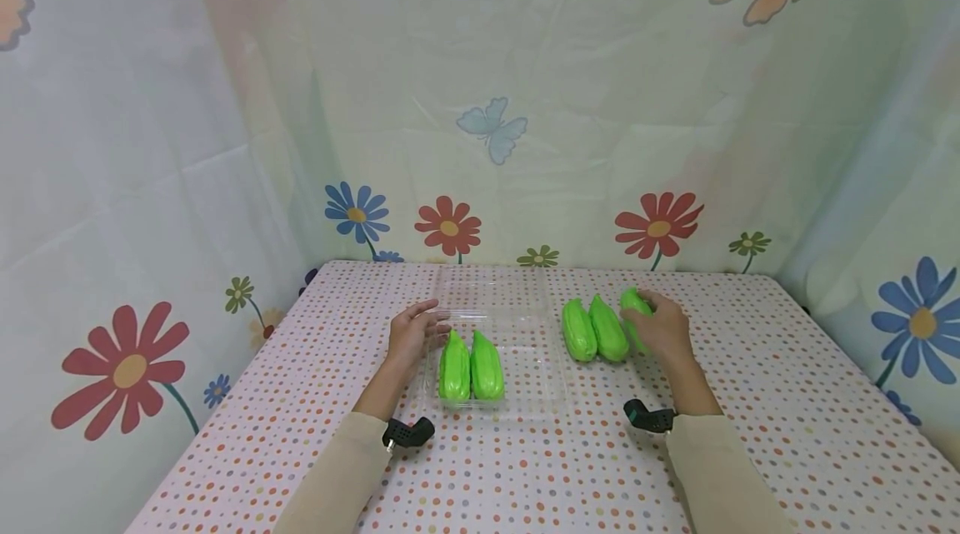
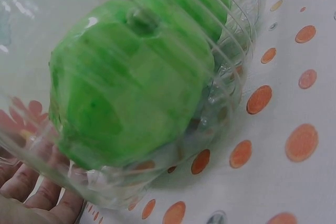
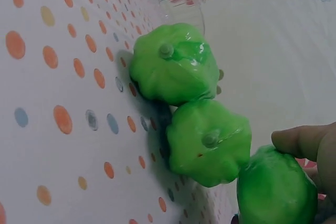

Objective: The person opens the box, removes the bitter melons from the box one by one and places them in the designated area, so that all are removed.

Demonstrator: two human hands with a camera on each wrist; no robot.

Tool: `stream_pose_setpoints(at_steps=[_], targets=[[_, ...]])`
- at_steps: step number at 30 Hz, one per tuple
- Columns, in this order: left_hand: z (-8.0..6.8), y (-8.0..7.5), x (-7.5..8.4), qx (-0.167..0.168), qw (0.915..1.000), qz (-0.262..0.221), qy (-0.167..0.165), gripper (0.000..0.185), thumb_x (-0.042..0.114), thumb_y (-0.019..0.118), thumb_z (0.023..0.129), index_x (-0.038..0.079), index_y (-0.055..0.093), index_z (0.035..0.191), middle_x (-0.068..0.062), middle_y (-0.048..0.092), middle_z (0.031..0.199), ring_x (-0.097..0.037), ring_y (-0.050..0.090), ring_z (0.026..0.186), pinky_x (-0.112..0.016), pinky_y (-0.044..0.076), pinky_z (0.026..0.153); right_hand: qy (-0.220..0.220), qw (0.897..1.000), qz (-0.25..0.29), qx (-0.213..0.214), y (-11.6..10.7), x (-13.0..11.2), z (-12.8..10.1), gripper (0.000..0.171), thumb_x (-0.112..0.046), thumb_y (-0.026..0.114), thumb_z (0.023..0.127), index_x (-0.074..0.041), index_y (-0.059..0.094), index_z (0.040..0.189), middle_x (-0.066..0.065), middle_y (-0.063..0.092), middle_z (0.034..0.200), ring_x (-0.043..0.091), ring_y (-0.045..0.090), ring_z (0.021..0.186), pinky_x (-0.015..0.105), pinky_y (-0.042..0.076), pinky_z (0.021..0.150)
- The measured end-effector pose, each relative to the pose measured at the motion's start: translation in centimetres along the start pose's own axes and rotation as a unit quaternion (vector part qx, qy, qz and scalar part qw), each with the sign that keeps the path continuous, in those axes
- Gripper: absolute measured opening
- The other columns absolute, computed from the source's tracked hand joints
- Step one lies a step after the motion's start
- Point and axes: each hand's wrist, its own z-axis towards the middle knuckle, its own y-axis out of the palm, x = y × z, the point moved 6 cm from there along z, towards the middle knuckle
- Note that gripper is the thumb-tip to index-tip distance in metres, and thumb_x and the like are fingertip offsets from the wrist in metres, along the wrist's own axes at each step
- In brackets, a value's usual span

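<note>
right hand (image 1: 662,327), centre right of frame, fingers curled round green ridged plastic gourd (image 1: 636,306), just right of two matching gourds (image 1: 594,331) on dotted tablecloth (image 1: 750,401). left hand (image 1: 411,332) fingers straight, touching left side of clear plastic clamshell tray (image 1: 525,388) holding two more gourds (image 1: 470,367).

Lighting was bright, soft and even across all three views. Shadows were faint: a thin dark band lay under the green gourds (image 3: 173,64) beside the fingers (image 3: 299,140). Glare streaked the clear plastic box (image 2: 231,35). Both wrist views were soft-focused close up; the head view bowed at its edges.
</note>
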Motion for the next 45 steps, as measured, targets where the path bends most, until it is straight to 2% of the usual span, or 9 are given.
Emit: stream_pose_setpoints(at_steps=[6, 12, 18, 24, 34, 45], targets=[[-0.2, 0.0, 0.0, -0.001, 1.0000, 0.004, 0.004, 0.043, 0.008, 0.051, 0.100, -0.002, 0.054, 0.142, -0.028, 0.064, 0.130, -0.032, 0.073, 0.099, -0.038, 0.062, 0.080, -0.007, 1.000, -0.025, -0.014, 0.6, 0.6, 0.2, 0.065, -0.029, 0.054, 0.102, 0.002, 0.032, 0.156, 0.033, 0.033, 0.156, 0.052, 0.033, 0.141, 0.066, 0.033, 0.112], [-0.2, 0.1, 0.1, -0.004, 1.0000, -0.005, -0.005, 0.044, 0.008, 0.051, 0.100, 0.000, 0.054, 0.143, -0.026, 0.064, 0.131, -0.037, 0.070, 0.106, -0.040, 0.061, 0.083, -0.005, 0.999, -0.042, -0.019, 1.0, 1.0, 0.3, 0.065, -0.030, 0.052, 0.103, 0.004, 0.032, 0.155, 0.034, 0.033, 0.156, 0.053, 0.031, 0.142, 0.067, 0.032, 0.112], [-0.1, 0.1, 0.2, -0.002, 1.0000, -0.004, -0.006, 0.044, 0.008, 0.052, 0.100, 0.001, 0.055, 0.143, -0.026, 0.065, 0.130, -0.032, 0.073, 0.100, -0.041, 0.061, 0.084, -0.001, 0.999, -0.045, -0.025, 1.3, 1.3, 0.4, 0.064, -0.030, 0.049, 0.105, 0.005, 0.030, 0.155, 0.034, 0.029, 0.157, 0.054, 0.027, 0.144, 0.067, 0.029, 0.114], [-0.1, 0.1, 0.2, -0.003, 1.0000, -0.003, -0.005, 0.044, 0.008, 0.052, 0.100, 0.000, 0.054, 0.143, -0.026, 0.065, 0.129, -0.031, 0.073, 0.099, -0.041, 0.061, 0.084, -0.008, 0.998, -0.054, -0.022, 1.4, 1.4, 0.6, 0.064, -0.031, 0.048, 0.106, 0.006, 0.031, 0.154, 0.036, 0.031, 0.155, 0.055, 0.028, 0.142, 0.068, 0.029, 0.113], [-0.2, 0.1, 0.2, -0.001, 1.0000, 0.002, -0.003, 0.044, 0.009, 0.052, 0.100, 0.000, 0.054, 0.143, -0.026, 0.066, 0.129, -0.035, 0.072, 0.104, -0.040, 0.061, 0.085, -0.010, 0.999, -0.041, -0.019, 1.5, 1.7, 0.7, 0.065, -0.033, 0.050, 0.106, 0.004, 0.031, 0.155, 0.033, 0.032, 0.156, 0.053, 0.028, 0.144, 0.067, 0.029, 0.114], [-0.2, 0.1, 0.2, -0.004, 1.0000, -0.002, -0.001, 0.045, 0.008, 0.052, 0.099, -0.001, 0.054, 0.143, -0.027, 0.065, 0.129, -0.033, 0.072, 0.102, -0.038, 0.061, 0.082, 0.000, 0.999, -0.031, -0.007, 0.9, 1.7, 0.4, 0.066, -0.037, 0.049, 0.105, 0.004, 0.032, 0.155, 0.034, 0.037, 0.153, 0.054, 0.033, 0.140, 0.067, 0.032, 0.111]])
